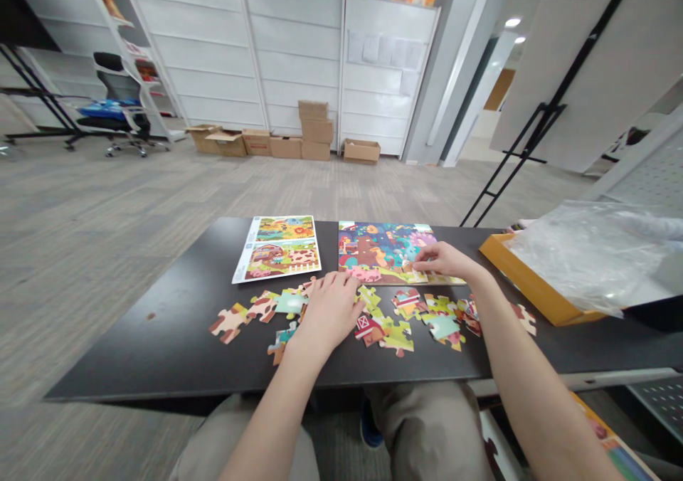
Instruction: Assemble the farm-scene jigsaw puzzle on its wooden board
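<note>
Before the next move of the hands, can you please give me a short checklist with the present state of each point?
1. Right hand at the lower edge of the puzzle board, fingertips pinched on a small piece: ok.
2. That piece fully seated in the board: cannot tell, the fingers hide it.
3. Left hand lies flat on the loose pieces, gripping nothing: ok.
4. Loose pieces picture side up: not ok for all, at least one pale teal piece looks face down.
5. Reference sheet uncovered and readable: ok.
6. Orange box lid apart from the pieces: ok.
</note>
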A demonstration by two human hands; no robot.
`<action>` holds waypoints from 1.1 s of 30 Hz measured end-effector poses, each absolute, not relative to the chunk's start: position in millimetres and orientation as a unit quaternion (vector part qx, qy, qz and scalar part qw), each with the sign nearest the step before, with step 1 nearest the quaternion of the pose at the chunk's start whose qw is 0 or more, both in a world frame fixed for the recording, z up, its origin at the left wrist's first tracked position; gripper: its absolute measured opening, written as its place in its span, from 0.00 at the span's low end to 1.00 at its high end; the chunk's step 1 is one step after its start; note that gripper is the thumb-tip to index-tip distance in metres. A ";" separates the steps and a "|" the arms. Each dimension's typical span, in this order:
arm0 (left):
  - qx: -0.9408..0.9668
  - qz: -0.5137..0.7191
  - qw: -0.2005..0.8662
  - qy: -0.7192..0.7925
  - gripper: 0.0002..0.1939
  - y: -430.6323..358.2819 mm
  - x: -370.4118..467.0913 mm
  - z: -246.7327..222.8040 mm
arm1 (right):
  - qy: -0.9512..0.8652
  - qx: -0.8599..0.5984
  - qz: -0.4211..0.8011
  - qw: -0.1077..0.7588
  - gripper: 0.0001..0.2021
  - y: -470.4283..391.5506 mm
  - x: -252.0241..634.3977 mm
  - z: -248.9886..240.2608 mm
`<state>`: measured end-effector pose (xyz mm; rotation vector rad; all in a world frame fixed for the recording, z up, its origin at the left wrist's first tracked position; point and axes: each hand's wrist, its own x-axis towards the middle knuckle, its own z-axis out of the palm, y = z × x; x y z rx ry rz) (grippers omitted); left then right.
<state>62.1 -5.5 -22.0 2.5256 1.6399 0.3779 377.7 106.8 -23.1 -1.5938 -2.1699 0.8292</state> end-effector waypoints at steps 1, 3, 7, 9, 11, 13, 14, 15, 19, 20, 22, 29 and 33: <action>0.831 0.124 0.053 0.540 0.13 -5.7 62.1 -21.8 | -0.763 -0.558 0.284 0.160 0.19 106.5 377.5 -23.2; 0.832 0.126 0.053 0.538 0.13 -5.9 62.0 -22.0 | -0.765 -0.563 0.273 0.154 0.18 105.7 376.7 -23.0; 0.832 0.132 0.054 0.537 0.13 -5.7 61.8 -22.9 | -0.769 -0.574 0.246 0.135 0.18 104.3 375.5 -20.3; 0.830 0.132 0.060 0.538 0.13 -5.5 61.7 -22.6 | -0.770 -0.574 0.248 0.129 0.19 103.8 375.9 -18.1; 0.830 0.131 0.068 0.539 0.13 -5.3 61.6 -22.0 | -0.768 -0.576 0.251 0.127 0.19 103.3 377.4 -15.8; 0.829 0.133 0.069 0.539 0.13 -5.2 61.5 -21.6 | -0.766 -0.579 0.247 0.129 0.19 102.4 379.9 -13.5; 0.828 0.135 0.068 0.540 0.13 -5.2 61.5 -21.5 | -0.764 -0.582 0.246 0.130 0.20 101.8 381.5 -12.2; 0.827 0.136 0.066 0.541 0.13 -5.3 61.5 -21.6 | -0.761 -0.586 0.247 0.129 0.20 101.1 383.2 -10.9; 0.827 0.131 0.058 0.543 0.13 -6.1 61.7 -23.2 | -0.750 -0.606 0.241 0.110 0.22 98.3 387.8 -6.8; 0.828 0.130 0.057 0.543 0.14 -6.2 61.8 -23.8 | -0.752 -0.606 0.236 0.105 0.22 98.2 387.9 -6.6; 0.828 0.128 0.056 0.543 0.15 -6.2 61.9 -25.2 | -0.764 -0.595 0.229 0.100 0.21 98.7 386.6 -7.7; 0.829 0.129 0.049 0.543 0.17 -4.3 62.8 -27.3 | -0.787 -0.557 0.245 0.099 0.18 101.4 377.6 -14.9; 0.829 0.125 0.045 0.544 0.17 -4.9 63.4 -25.5 | -0.784 -0.553 0.262 0.104 0.17 100.8 375.9 -15.1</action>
